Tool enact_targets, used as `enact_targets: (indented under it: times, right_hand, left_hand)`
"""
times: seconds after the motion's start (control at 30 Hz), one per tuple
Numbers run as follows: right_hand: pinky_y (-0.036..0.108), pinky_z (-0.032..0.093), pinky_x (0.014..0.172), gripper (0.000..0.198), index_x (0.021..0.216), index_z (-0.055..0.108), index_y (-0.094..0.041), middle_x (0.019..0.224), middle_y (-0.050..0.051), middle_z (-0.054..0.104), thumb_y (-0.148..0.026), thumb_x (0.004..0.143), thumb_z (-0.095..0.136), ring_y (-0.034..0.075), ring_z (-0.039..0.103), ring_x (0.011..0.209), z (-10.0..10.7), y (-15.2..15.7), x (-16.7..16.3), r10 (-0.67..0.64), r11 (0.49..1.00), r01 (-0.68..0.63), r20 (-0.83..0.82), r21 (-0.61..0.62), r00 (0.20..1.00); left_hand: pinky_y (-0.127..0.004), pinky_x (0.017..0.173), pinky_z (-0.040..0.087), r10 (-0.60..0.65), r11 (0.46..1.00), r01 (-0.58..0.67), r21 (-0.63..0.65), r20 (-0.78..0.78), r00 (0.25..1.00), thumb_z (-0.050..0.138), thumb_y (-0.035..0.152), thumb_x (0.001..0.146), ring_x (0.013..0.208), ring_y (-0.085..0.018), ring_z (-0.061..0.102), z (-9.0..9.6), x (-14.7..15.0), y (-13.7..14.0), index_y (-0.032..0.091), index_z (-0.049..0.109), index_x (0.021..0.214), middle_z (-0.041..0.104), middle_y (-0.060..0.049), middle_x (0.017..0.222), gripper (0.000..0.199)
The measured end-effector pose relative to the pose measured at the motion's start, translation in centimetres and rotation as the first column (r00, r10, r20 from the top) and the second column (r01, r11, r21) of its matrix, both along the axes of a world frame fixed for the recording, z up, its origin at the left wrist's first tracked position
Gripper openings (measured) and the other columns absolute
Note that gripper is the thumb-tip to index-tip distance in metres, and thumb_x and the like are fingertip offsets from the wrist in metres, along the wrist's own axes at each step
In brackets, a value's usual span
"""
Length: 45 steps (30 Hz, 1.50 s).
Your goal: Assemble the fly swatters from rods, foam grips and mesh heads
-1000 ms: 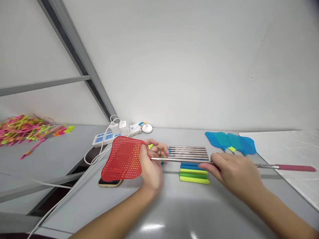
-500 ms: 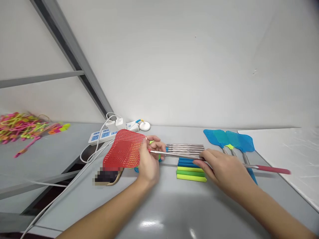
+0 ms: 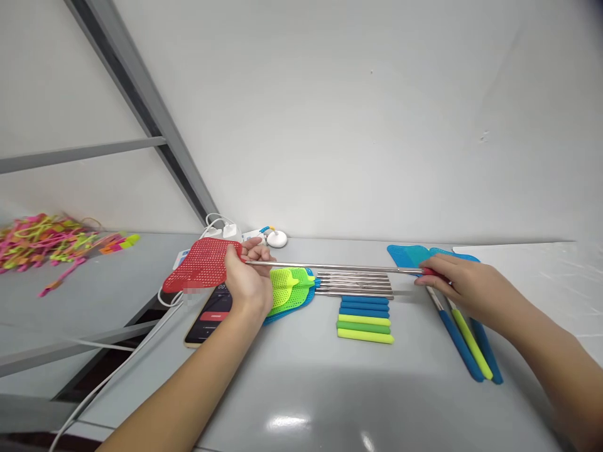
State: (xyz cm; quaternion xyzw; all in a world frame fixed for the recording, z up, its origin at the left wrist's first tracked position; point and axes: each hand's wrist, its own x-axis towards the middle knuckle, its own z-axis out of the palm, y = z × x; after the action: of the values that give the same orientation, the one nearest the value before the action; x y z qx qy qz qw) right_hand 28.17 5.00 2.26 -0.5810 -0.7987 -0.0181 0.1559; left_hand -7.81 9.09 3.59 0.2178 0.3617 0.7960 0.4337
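A red fly swatter (image 3: 202, 263) is stretched level between my two hands. My left hand (image 3: 249, 276) is closed round the neck, where the perforated red head meets the metal rod. My right hand (image 3: 455, 276) grips the red handle at the other end, covering most of it. Below the rod lie several swatter heads (image 3: 292, 292) in green and blue, stacked, with their metal rods (image 3: 355, 284) side by side. A row of loose blue and green handle sleeves (image 3: 364, 320) sits in front of those rods. Three swatters with handles (image 3: 461, 345) lie under my right hand.
A phone (image 3: 207, 317) lies partly behind my left forearm. Back left are a power strip (image 3: 181, 257) with white cables and a round white device (image 3: 276, 238). Colourful tangled items (image 3: 51, 248) rest at far left. White sheeting (image 3: 541, 276) covers the right side.
My right hand has slid right along the rod onto the red handle. My left hand has moved left and slightly up with the red swatter head, uncovering the stacked heads.
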Motion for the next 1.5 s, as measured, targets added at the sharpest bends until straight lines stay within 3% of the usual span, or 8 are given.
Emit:
enact_targets:
  times: [0.5, 0.67, 0.83, 0.93, 1.1, 1.3, 1.4, 1.5]
  right_hand:
    - [0.03, 0.027, 0.048, 0.045, 0.075, 0.054, -0.025, 0.065, 0.003, 0.064, -0.059, 0.095, 0.032, 0.019, 0.053, 0.052, 2.3, -2.4, 0.0, -0.06, 0.96, 0.015, 0.153, 0.279, 0.986]
    - [0.029, 0.025, 0.051, 0.041, 0.072, 0.052, -0.023, 0.053, 0.0, 0.058, -0.045, 0.099, 0.032, 0.017, 0.051, 0.046, 1.4, -3.9, -4.9, 0.206, 0.975, -0.219, 0.206, 0.045, 0.957]
    - [0.029, 0.021, 0.05, 0.036, 0.079, 0.052, -0.021, 0.064, 0.004, 0.063, -0.042, 0.1, 0.031, 0.018, 0.054, 0.053, 0.4, -5.5, -10.3, 0.194, 0.959, -0.194, -0.017, -0.207, 0.981]
    - [0.028, 0.027, 0.054, 0.034, 0.078, 0.047, -0.021, 0.073, 0.004, 0.062, -0.043, 0.099, 0.033, 0.017, 0.054, 0.063, 0.0, -6.7, -13.0, 0.202, 0.895, -0.307, -0.321, -0.323, 0.925]
    - [0.025, 0.029, 0.055, 0.04, 0.068, 0.034, -0.021, 0.064, -0.003, 0.042, -0.046, 0.098, 0.038, 0.011, 0.037, 0.06, 0.4, -7.7, -14.6, 0.014, 0.757, -0.409, -0.614, -0.509, 0.789]
    - [0.021, 0.016, 0.035, 0.042, 0.074, 0.045, -0.021, 0.047, -0.009, 0.031, -0.056, 0.096, 0.038, 0.006, 0.023, 0.035, 0.4, -6.7, -13.1, -0.373, 0.282, -0.724, -0.768, -0.629, 0.521]
    - [0.019, 0.02, 0.034, 0.041, 0.081, 0.052, -0.021, 0.051, -0.01, 0.032, -0.055, 0.096, 0.037, 0.005, 0.023, 0.034, 0.4, -6.0, -12.0, -0.453, 0.363, -0.757, -0.813, -0.544, 0.367]
    - [0.023, 0.038, 0.043, 0.038, 0.089, 0.055, -0.022, 0.059, -0.006, 0.044, -0.055, 0.096, 0.037, 0.008, 0.039, 0.041, 1.3, -5.1, -10.0, -0.347, 0.639, -0.593, -0.872, -0.489, 0.345]
  left_hand:
    - [-0.027, 0.056, 0.044, -0.045, 0.999, 0.045, -0.01, -0.001, 0.999, 0.031, 0.034, 0.092, 0.042, -0.011, 0.047, -1.5, 1.9, -1.4, 0.019, 0.043, 0.133, 0.072, -0.009, 0.079, 0.046]
    - [-0.03, 0.061, 0.046, -0.321, 0.945, 0.326, 0.016, -0.139, 0.937, 0.035, 0.046, 0.094, 0.052, -0.015, 0.056, -1.2, 4.9, -4.1, 0.023, 0.04, 0.139, 0.072, -0.007, 0.079, 0.051]
    - [-0.033, 0.071, 0.048, -0.369, 0.914, 0.397, 0.082, -0.24, 0.898, 0.029, 0.051, 0.097, 0.057, -0.015, 0.057, -1.7, 6.9, -6.8, 0.024, 0.037, 0.141, 0.073, -0.005, 0.08, 0.052]
    - [-0.04, 0.083, 0.048, -0.545, 0.809, 0.584, 0.063, -0.291, 0.786, 0.026, 0.051, 0.098, 0.076, -0.021, 0.064, -2.2, 8.0, -8.5, 0.023, 0.037, 0.14, 0.073, -0.006, 0.082, 0.051]
    - [-0.042, 0.092, 0.044, -0.544, 0.802, 0.595, 0.043, -0.359, 0.759, 0.02, 0.046, 0.1, 0.088, -0.024, 0.062, -2.5, 7.8, -9.2, 0.02, 0.045, 0.135, 0.072, -0.009, 0.089, 0.05]
    - [-0.038, 0.087, 0.044, -0.668, 0.691, 0.723, -0.018, -0.398, 0.629, 0.015, 0.047, 0.101, 0.081, -0.02, 0.058, -2.8, 7.2, -8.1, 0.021, 0.044, 0.135, 0.069, -0.008, 0.092, 0.052]
    - [-0.035, 0.084, 0.044, -0.657, 0.629, 0.777, -0.034, -0.558, 0.507, 0.02, 0.055, 0.099, 0.082, -0.018, 0.057, -3.4, 7.0, -8.1, 0.022, 0.045, 0.135, 0.064, -0.008, 0.1, 0.054]
    - [-0.032, 0.079, 0.045, -0.604, 0.615, 0.781, -0.111, -0.703, 0.375, 0.031, 0.057, 0.097, 0.082, -0.018, 0.056, -3.7, 6.8, -8.3, 0.02, 0.048, 0.13, 0.061, -0.007, 0.097, 0.053]
